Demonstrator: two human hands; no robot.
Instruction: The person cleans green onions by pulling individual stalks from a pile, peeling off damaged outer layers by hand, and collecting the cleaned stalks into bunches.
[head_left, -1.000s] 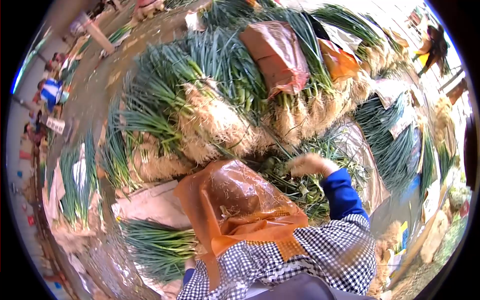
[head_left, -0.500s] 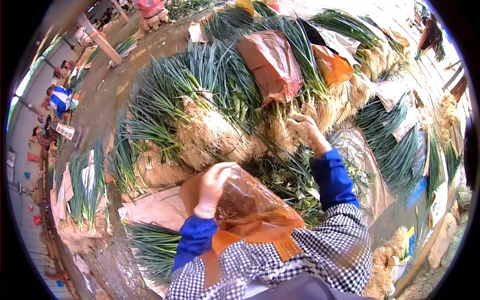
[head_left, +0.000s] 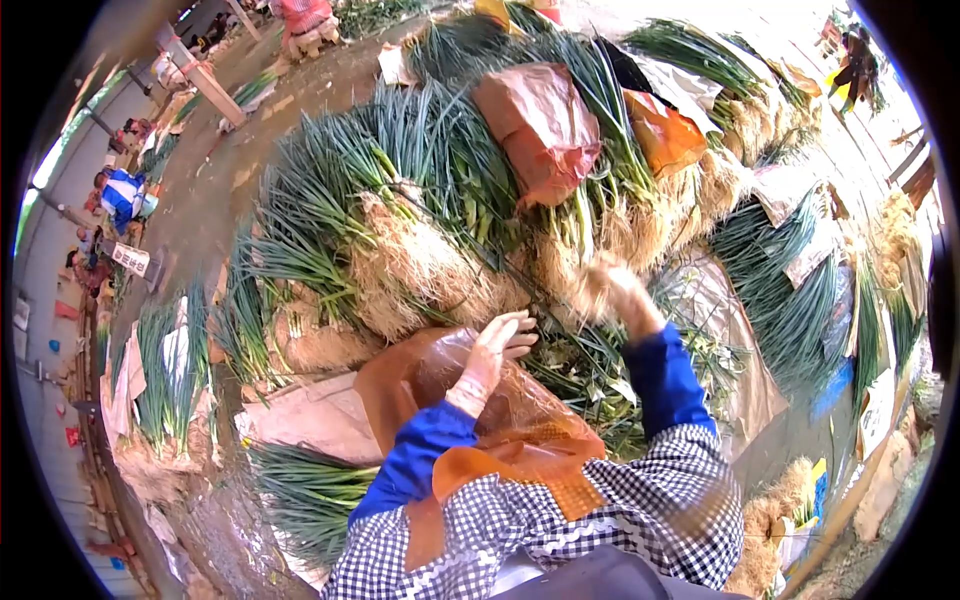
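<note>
My left hand is above the orange plastic apron on my lap, its fingers apart and nothing in them. My right hand is at the pale roots of a bunch of green onions; its fingers are curled and blurred, and what they hold, if anything, cannot be made out. Beyond my hands lies a large heap of green onions, roots toward me. A reddish-brown sheet covers part of it. Loose green leaves lie below my right hand.
A smaller bunch lies at the lower left beside a flat tan sheet. More onions are at the right, and another bundle stands at the left. Several people are in the background, one in blue and white.
My left hand has come up from the small bunch at the lower left and moved right over the apron. My right hand went up to the roots, then slightly down. The view has shifted.
</note>
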